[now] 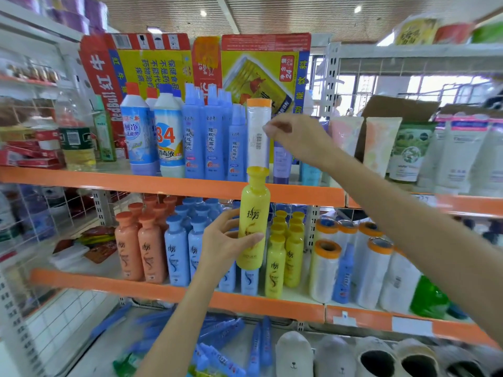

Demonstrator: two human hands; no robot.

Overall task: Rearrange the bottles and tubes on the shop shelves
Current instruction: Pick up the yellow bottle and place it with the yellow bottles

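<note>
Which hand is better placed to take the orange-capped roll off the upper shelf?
Probably the right hand: its fingers are already at the side of the orange-capped roll on the upper shelf. The left hand is lower, gripping a yellow bottle.

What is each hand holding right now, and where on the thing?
The left hand grips a yellow bottle around its lower body. The right hand touches the side of a white roll with an orange cap on the upper shelf; a firm hold cannot be told.
</note>
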